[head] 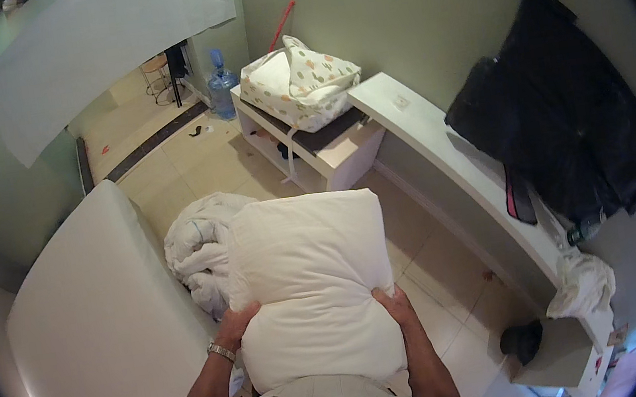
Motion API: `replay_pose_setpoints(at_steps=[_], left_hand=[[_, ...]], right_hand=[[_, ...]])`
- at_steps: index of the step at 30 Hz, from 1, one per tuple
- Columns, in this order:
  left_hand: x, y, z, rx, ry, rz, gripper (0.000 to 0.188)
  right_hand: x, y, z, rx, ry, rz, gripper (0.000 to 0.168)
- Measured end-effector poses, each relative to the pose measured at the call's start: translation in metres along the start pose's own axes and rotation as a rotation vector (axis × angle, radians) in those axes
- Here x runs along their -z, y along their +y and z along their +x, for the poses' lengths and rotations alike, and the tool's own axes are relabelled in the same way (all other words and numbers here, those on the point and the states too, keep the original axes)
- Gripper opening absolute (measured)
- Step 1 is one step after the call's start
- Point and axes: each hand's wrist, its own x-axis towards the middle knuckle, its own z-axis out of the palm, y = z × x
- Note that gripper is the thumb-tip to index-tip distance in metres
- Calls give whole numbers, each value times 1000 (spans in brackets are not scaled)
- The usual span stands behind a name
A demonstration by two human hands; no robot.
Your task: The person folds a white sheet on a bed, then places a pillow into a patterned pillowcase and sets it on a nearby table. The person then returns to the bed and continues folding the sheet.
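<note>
A folded white quilt (pixel 312 247), thick and soft, is held in front of my body. My left hand (pixel 238 324) grips its left side, thumb on top and the fingers hidden beneath. On the opposite side my right hand (pixel 393 303) pinches the edge, drawing creases across the cloth. Behind the quilt's left edge lies a crumpled heap of whitish bedding (pixel 198 250), partly covered by it. To my left is a mattress (pixel 106 329) with a pale fitted cover.
Ahead, a patterned fabric storage bag (pixel 303 89) rests on a low white bench (pixel 342 156). A water-cooler bottle (pixel 222 90) stands beside it. Along the right runs a white ledge (pixel 437 140), with dark clothing (pixel 560 112) hanging above. A white sheet (pixel 118 50) hangs across the doorway.
</note>
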Motion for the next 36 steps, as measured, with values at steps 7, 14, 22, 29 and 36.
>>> replay_pose_setpoints(at_steps=[7,14,22,29,36], left_hand=[[-8,68,113,117,239,-226,56],[23,75,189,92,464,-452,65],[5,135,321,106,823,-427,69],[3,242,414,159,867,-518,67],[44,294,528,35,833,-500,63]], right_hand=[[-29,-133,168,18,-154,-224,69],[-101,-191,352,-37,-348,-494,92],[-165,-232,568,34,-659,-499,88],[-186,-312,709,42,-814,-344,84],[-215,-382,810,39,-740,-248,83]])
